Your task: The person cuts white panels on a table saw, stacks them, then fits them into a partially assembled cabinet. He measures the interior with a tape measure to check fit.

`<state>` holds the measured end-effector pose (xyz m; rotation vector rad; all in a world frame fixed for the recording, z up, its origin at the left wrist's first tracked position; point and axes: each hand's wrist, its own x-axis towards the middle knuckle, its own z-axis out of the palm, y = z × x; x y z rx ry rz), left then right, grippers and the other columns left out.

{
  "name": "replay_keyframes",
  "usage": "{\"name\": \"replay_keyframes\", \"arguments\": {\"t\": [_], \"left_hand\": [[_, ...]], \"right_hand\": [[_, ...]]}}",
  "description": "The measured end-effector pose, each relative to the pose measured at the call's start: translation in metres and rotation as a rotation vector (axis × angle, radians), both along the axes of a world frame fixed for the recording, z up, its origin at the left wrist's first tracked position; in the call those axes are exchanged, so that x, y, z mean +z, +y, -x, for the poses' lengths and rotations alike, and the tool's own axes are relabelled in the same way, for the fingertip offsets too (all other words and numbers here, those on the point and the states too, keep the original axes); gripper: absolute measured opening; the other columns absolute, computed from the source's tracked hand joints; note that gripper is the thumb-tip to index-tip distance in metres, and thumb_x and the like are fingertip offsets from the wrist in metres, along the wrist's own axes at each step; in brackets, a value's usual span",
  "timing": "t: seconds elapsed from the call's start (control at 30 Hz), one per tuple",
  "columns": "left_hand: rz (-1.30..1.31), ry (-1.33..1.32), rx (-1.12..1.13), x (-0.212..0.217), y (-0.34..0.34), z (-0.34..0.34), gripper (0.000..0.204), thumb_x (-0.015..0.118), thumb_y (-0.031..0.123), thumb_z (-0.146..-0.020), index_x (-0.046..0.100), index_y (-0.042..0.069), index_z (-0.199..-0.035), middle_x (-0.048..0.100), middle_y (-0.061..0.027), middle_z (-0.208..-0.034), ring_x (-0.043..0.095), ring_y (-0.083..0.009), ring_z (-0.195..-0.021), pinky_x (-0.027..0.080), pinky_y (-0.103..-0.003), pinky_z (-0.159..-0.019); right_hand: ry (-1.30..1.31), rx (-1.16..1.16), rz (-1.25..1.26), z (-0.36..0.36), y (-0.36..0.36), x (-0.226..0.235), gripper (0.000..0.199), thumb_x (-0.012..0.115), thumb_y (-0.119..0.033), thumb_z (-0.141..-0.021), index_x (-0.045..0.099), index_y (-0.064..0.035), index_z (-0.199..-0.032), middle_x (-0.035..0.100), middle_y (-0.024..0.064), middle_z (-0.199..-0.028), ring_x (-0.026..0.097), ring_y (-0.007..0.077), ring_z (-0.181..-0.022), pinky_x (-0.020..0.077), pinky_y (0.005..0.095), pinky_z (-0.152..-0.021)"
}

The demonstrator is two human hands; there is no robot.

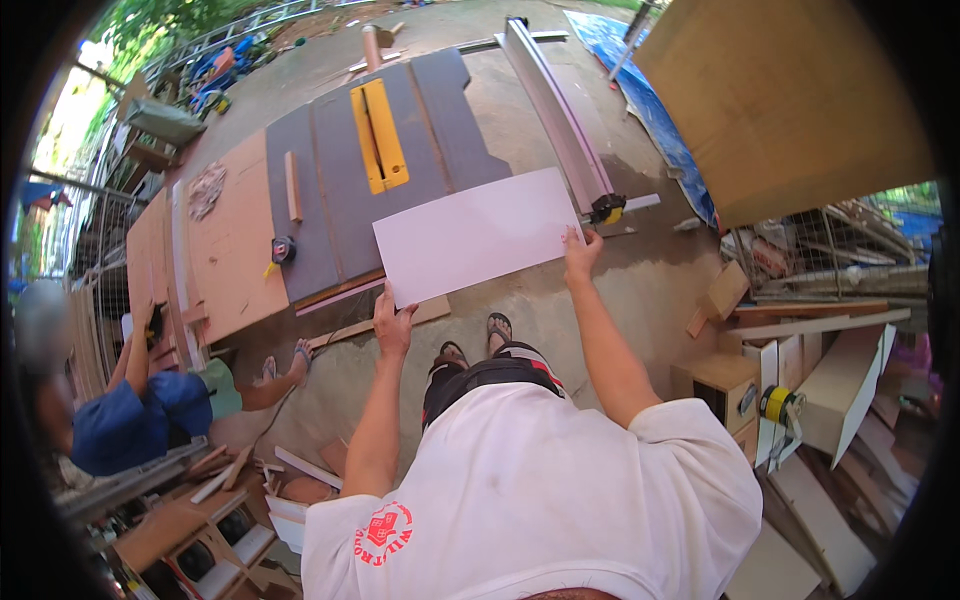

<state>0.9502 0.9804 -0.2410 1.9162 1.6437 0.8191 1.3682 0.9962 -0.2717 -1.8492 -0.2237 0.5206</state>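
Note:
A white rectangular panel (475,238) is held out in front of me between both hands, over the near right part of a table saw's dark top (325,235). My left hand (392,322) grips its near left corner, with the thumb on the edge. At the right end, my right hand (581,254) is closed on the panel's edge. Beyond the panel, the saw's yellow insert plate (378,135) with its long slot shows. The panel covers the saw top's near right corner.
A long rip fence (560,125) lies right of the saw top. A tape measure (284,249) and a wood strip (293,187) rest on the left side. At left, a person in blue (140,415) works beside a wooden board (235,235). Scrap boards (820,515) crowd the right.

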Motion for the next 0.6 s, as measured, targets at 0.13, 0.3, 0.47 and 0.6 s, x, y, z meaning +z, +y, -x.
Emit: {"name": "replay_keyframes", "arguments": {"t": [0.13,0.3,0.47,0.6], "left_hand": [[0.029,0.078,0.036,-0.002,0.014,-0.025,0.075,0.080,0.029,-0.092,0.049,0.001,-0.154,0.070,-0.0222,-0.117,0.068,-0.0393,-0.102,0.055,-0.045,-0.091],[-0.119,0.019,-0.058,0.006,0.011,-0.027,0.072,0.082,0.016,-0.088,0.052,0.000,-0.151,0.071,-0.0253,-0.116,0.068,-0.0424,-0.106,0.053,-0.048,-0.092],[-0.052,0.082,-0.171,0.004,0.016,0.005,0.069,0.081,0.012,-0.086,0.055,0.001,-0.149,0.073,-0.0214,-0.117,0.069,-0.0381,-0.108,0.053,-0.045,-0.093],[-0.086,0.123,-0.218,0.013,0.022,0.010,0.066,0.080,0.011,-0.085,0.058,0.002,-0.148,0.074,-0.0180,-0.119,0.070,-0.0342,-0.108,0.052,-0.044,-0.093]], "right_hand": [[-0.833,0.349,0.199,0.011,-0.023,0.025,0.073,0.087,-0.024,-0.085,0.050,-0.0023,-0.144,0.045,0.0260,-0.144,0.044,0.0395,-0.139,0.0380,0.0594,-0.114],[-1.033,1.124,0.278,0.019,-0.024,0.065,0.097,0.082,-0.051,-0.084,0.039,-0.0106,-0.161,0.024,0.0230,-0.169,0.016,0.0486,-0.158,0.0212,0.0651,-0.124],[-1.078,1.507,0.404,0.005,0.019,0.078,0.111,0.080,-0.072,-0.073,0.035,-0.0308,-0.165,0.013,0.0150,-0.176,0.006,0.0567,-0.157,0.0176,0.0773,-0.120],[-1.120,1.603,0.525,0.024,0.030,0.099,0.112,0.085,-0.069,-0.068,0.036,-0.0386,-0.164,0.013,0.0120,-0.177,0.008,0.0585,-0.157,0.0186,0.0813,-0.116]]}}
